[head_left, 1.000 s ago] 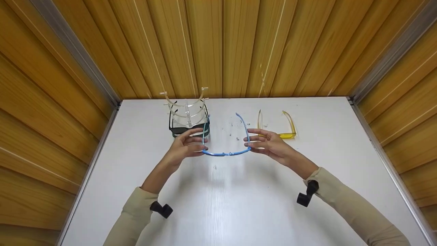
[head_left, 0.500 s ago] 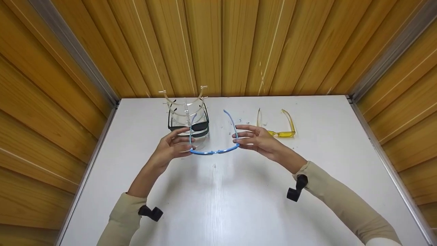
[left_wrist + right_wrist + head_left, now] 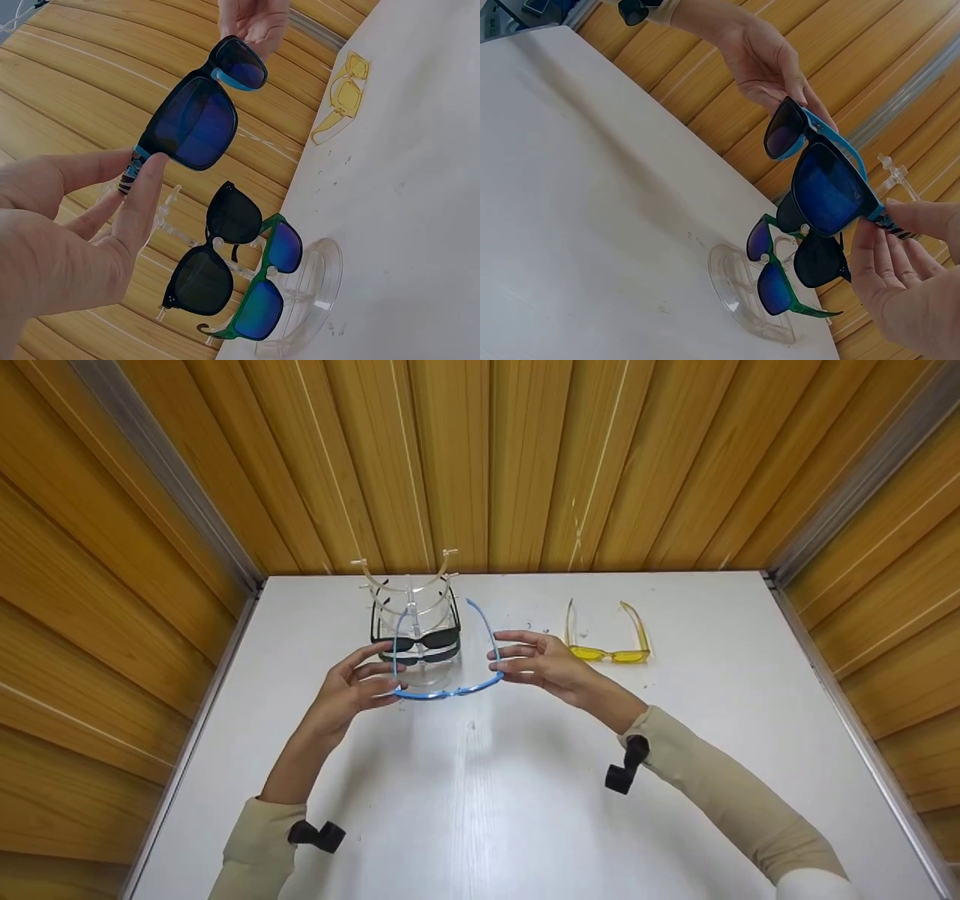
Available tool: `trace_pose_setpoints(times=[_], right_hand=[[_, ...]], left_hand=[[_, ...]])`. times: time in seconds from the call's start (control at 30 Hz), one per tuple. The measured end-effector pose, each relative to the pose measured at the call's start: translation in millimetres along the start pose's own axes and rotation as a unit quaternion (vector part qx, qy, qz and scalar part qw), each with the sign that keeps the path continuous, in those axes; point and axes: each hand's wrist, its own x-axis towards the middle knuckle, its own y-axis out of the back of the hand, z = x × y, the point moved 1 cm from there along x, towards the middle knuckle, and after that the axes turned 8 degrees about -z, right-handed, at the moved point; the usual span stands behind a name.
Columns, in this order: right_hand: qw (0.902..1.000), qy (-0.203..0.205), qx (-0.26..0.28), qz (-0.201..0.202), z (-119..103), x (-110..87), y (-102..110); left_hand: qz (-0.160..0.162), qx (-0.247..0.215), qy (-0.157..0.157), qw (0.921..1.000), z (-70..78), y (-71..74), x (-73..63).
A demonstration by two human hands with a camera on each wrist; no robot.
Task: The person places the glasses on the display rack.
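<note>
Both hands hold a pair of blue sunglasses point(image 3: 448, 694) in the air, lenses towards me and arms spread open. Seen from the wrists, the front is black with dark blue lenses point(image 3: 196, 127). My left hand point(image 3: 334, 699) pinches the left arm near its hinge; my right hand point(image 3: 549, 666) grips the right arm likewise. Just beyond is a clear display stand point(image 3: 412, 604) bearing black sunglasses point(image 3: 440, 639) and, lower down, green-framed sunglasses point(image 3: 260, 309). In the head view the held pair partly overlaps the stand's lower part.
Yellow glasses point(image 3: 628, 656) stand on the white table point(image 3: 480, 810) to the right of the stand, arms unfolded. The stand's round clear base point(image 3: 727, 289) rests on the table. Wood-patterned walls point(image 3: 487, 465) enclose the back and sides.
Both hands have carried the blue sunglasses leftward, from beside the stand to in front of it. The stand and the yellow glasses have stayed put.
</note>
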Motion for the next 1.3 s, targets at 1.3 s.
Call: trace_pose_setpoints(times=[1.3], right_hand=[[0.9980, 0.015, 0.012, 0.060, -27, 83.8, -29]], left_hand=[[0.067, -0.064, 0.022, 0.9954, 27.4, 60.8, 44.5]])
